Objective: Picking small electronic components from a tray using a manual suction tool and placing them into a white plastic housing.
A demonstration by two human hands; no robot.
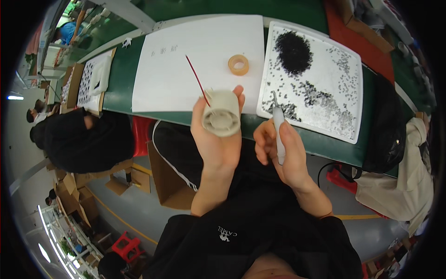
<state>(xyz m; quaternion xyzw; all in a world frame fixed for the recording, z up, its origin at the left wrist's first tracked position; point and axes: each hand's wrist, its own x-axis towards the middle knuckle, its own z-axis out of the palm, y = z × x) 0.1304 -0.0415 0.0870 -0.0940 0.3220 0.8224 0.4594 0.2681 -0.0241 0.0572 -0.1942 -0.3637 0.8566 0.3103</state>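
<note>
We are at a long green counter [121, 67] that goes from left to right, on the far side of us. A big white sheet [172, 83] lies on it, out in front and a bit to the left. Just to the right of the sheet is a white tray [344, 132].

Our left hand [218, 149] is cupped around a pale round part, thumb on its left side and fingers on its right. Our right hand [291, 151] is curled up and pinching a tool, with the thumb along it. We have a gap between our two hands.

The pale round part [221, 115] is held up in front of the near edge of the sheet. From our right hand it lies to the left and a little far. Its end with the holes faces near, to us, so its middle line seems to run near to far. The slim grey tool [279, 132] points far and leans a bit left, so it goes past the part and not at it. We cannot tell if its thin tip touches the tray.

A thin red wire [196, 79] sticks out from the part, far and left. A yellow tape roll [239, 72] sits on the sheet. Tiny dark bits [292, 53] fill much of the tray.
</note>
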